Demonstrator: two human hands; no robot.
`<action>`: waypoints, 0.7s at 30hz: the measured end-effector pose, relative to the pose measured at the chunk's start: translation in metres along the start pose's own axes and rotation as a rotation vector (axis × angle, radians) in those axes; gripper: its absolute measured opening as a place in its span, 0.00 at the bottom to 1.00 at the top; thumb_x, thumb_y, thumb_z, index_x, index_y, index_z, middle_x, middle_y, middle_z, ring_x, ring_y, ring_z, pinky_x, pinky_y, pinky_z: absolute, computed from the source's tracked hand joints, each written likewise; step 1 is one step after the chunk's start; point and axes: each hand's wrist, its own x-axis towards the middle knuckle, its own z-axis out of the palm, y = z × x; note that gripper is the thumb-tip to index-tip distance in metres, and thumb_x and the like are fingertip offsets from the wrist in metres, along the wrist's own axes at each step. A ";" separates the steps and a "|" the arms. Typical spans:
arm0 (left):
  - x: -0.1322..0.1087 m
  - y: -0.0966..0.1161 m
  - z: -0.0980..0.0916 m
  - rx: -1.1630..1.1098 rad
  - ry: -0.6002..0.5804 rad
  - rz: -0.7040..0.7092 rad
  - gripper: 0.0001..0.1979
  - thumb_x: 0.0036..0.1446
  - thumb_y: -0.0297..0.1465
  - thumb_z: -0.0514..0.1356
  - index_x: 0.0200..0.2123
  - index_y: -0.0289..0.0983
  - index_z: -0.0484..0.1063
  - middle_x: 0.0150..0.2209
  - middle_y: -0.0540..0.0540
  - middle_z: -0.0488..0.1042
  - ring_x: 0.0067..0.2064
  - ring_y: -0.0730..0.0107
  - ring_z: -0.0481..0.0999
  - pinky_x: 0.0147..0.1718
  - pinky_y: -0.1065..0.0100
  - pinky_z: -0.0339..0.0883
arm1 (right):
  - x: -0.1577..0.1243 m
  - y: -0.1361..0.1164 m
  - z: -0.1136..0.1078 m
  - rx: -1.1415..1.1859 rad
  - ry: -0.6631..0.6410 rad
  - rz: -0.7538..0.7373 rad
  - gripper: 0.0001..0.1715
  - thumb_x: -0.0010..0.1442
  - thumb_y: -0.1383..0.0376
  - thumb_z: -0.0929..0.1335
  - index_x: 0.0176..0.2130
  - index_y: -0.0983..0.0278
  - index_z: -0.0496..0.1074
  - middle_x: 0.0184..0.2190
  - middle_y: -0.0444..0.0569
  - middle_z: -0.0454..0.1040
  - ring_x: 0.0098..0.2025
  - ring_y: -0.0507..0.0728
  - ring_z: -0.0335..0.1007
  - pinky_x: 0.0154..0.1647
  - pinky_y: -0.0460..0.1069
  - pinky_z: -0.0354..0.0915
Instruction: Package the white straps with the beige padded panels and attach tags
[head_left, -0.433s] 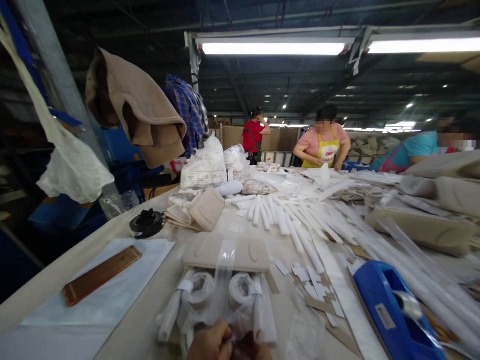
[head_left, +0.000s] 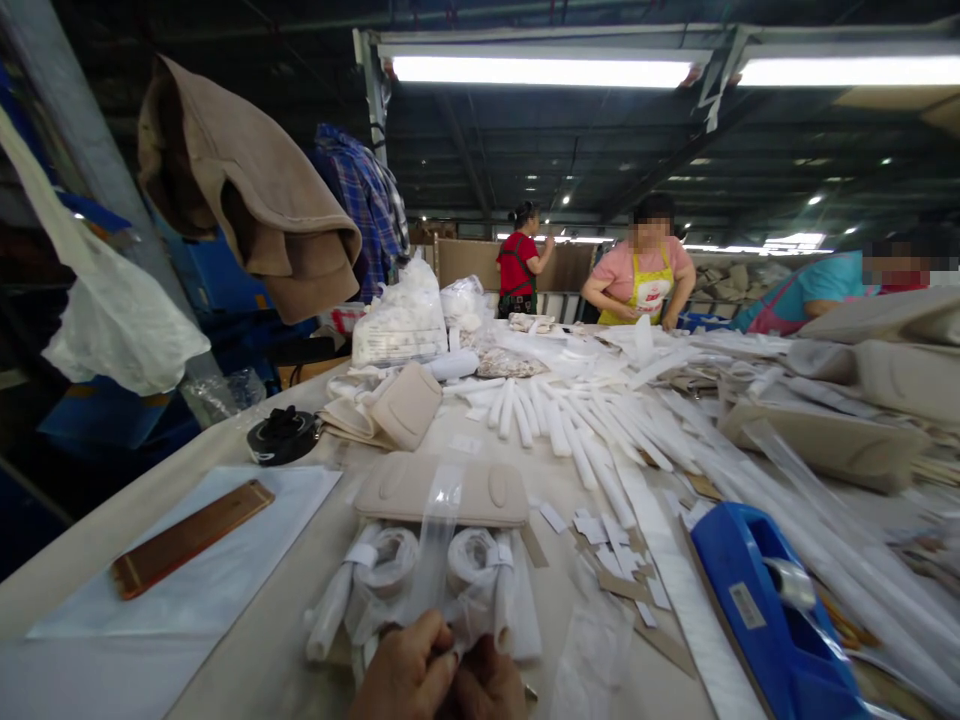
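At the bottom edge my left hand (head_left: 405, 675) and my right hand (head_left: 487, 688) are pressed together, fingers pinched on the near end of a narrow clear plastic sleeve (head_left: 439, 540) that stands up from them. Right behind the sleeve lie two white coiled rolls (head_left: 397, 560) and some white tubes (head_left: 330, 610) in crinkled plastic. Beyond them a beige padded piece (head_left: 442, 492) lies flat on the table.
A blue tape dispenser (head_left: 765, 600) sits at the near right. A brown ruler (head_left: 191, 537) lies on a white sheet at left, with a black reel (head_left: 283, 437) behind. Several white tubes (head_left: 570, 440) fan across the middle. Three people (head_left: 645, 270) work at the far end.
Both hands have come further up into view, still pinching the clear sleeve. The view has shifted slightly, so the table's things sit a little lower left.
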 end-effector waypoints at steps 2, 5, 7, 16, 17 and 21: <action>-0.002 0.005 0.000 0.058 0.023 -0.044 0.06 0.54 0.28 0.48 0.27 0.39 0.62 0.22 0.53 0.70 0.31 0.69 0.74 0.28 0.72 0.61 | -0.004 -0.009 0.000 -0.055 0.045 -0.003 0.18 0.41 0.55 0.74 0.22 0.61 0.64 0.15 0.38 0.63 0.19 0.50 0.59 0.20 0.44 0.56; -0.006 0.019 -0.001 0.234 0.038 -0.124 0.07 0.55 0.25 0.49 0.29 0.38 0.66 0.27 0.51 0.74 0.33 0.66 0.75 0.29 0.70 0.61 | -0.010 -0.018 0.002 -0.031 0.062 0.044 0.13 0.41 0.60 0.73 0.22 0.62 0.65 0.17 0.39 0.66 0.21 0.49 0.58 0.21 0.44 0.54; -0.010 0.025 -0.002 0.397 0.036 -0.082 0.09 0.57 0.24 0.49 0.31 0.38 0.68 0.29 0.49 0.76 0.32 0.64 0.75 0.30 0.68 0.59 | -0.014 -0.022 0.003 0.017 0.026 0.111 0.12 0.41 0.61 0.71 0.23 0.62 0.65 0.16 0.38 0.65 0.20 0.48 0.57 0.19 0.43 0.52; -0.029 0.004 0.008 0.434 0.297 0.408 0.10 0.60 0.23 0.47 0.42 0.37 0.64 0.31 0.50 0.73 0.31 0.67 0.72 0.38 0.62 0.54 | -0.021 -0.047 -0.004 0.416 -0.269 0.444 0.32 0.31 0.51 0.77 0.19 0.62 0.54 0.10 0.29 0.51 0.12 0.39 0.35 0.12 0.40 0.34; -0.029 0.004 0.009 0.443 0.317 0.425 0.10 0.61 0.22 0.46 0.41 0.37 0.64 0.30 0.51 0.73 0.31 0.67 0.71 0.39 0.61 0.53 | -0.020 -0.048 -0.002 0.492 -0.287 0.461 0.32 0.32 0.52 0.78 0.20 0.62 0.55 0.10 0.29 0.51 0.12 0.39 0.34 0.12 0.40 0.33; -0.029 0.006 0.008 0.491 0.364 0.415 0.09 0.60 0.22 0.46 0.36 0.38 0.63 0.28 0.51 0.71 0.30 0.65 0.69 0.42 0.57 0.52 | -0.019 -0.044 0.005 0.667 -0.286 0.527 0.31 0.32 0.58 0.80 0.21 0.63 0.58 0.07 0.28 0.52 0.11 0.39 0.32 0.11 0.39 0.32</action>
